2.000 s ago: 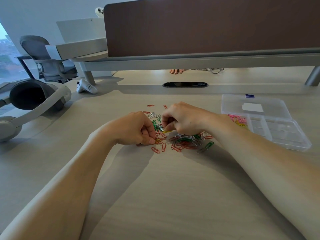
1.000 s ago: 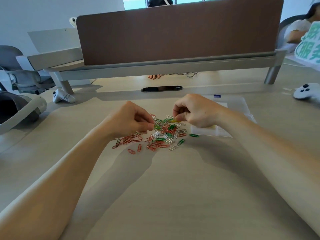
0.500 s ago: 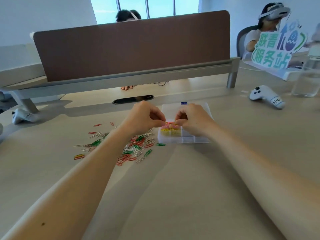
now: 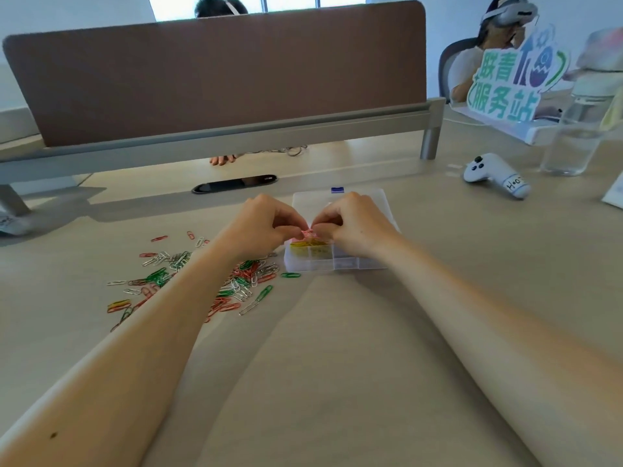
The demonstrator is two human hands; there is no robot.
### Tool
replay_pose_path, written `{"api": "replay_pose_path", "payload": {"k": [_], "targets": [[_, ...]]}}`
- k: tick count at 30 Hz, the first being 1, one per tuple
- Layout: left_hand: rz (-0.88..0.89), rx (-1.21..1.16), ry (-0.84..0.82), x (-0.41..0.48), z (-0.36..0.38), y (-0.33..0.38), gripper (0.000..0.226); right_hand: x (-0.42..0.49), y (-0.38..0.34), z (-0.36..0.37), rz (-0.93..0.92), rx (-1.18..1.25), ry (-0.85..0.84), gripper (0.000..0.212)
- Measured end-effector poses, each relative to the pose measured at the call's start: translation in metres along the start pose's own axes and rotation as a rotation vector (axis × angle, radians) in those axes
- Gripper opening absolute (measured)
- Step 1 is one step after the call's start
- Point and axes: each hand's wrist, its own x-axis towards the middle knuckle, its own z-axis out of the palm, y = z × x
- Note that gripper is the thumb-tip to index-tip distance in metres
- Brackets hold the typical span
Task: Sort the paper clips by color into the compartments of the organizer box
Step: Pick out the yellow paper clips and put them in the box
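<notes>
Both hands (image 4: 313,227) over box (image 4: 340,262), fingers pinched on pink clips (image 4: 308,234) above pink compartment; unsorted pile (image 4: 202,281) left of box.

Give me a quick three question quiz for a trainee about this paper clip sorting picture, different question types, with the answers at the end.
1. True or false: both hands are over the clear plastic organizer box.
2. The loose pile of mixed paper clips lies to the box's: A) left B) right C) far side
3. What colour are the clips in the near-left compartment?

Key: 1 true; 2 A; 3 yellow.
</notes>
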Motion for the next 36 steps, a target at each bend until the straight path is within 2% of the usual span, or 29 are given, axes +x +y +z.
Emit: {"api": "replay_pose_path", "payload": {"k": [5, 9, 15, 19, 22, 26, 29, 32, 36], "targets": [[-0.007, -0.02, 0.032, -0.002, -0.002, -0.003, 0.02, -0.002, -0.004, 0.0, 0.055, 0.06, -0.027, 0.028], [0.006, -0.035, 0.023, -0.002, -0.004, -0.005, 0.022, -0.004, -0.007, 0.003, 0.059, 0.047, -0.117, 0.031], [0.016, -0.034, 0.038, -0.002, -0.007, -0.007, 0.019, -0.007, -0.011, 0.001, 0.054, 0.063, -0.166, 0.037], [0.034, -0.022, 0.004, -0.005, -0.008, -0.007, 0.023, -0.006, -0.011, -0.002, 0.054, 0.111, -0.116, 0.035], [0.039, 0.011, -0.076, -0.01, -0.009, -0.008, 0.025, -0.008, -0.011, -0.003, 0.053, 0.083, -0.153, 0.031], [0.011, -0.036, 0.042, -0.023, -0.027, -0.01, 0.02, -0.006, -0.016, -0.006, 0.049, 0.153, -0.034, 0.032], [-0.041, -0.014, 0.077, -0.049, -0.049, -0.025, 0.015, -0.004, -0.032, -0.002, 0.008, 0.194, -0.007, 0.026], [-0.165, 0.03, 0.093, -0.081, -0.073, -0.054, 0.014, 0.0, -0.059, 0.013, -0.08, 0.141, -0.111, 0.017], [-0.39, 0.084, 0.194, -0.124, -0.1, -0.1, 0.014, 0.016, -0.103, 0.046, -0.215, 0.042, -0.256, 0.014]]}}
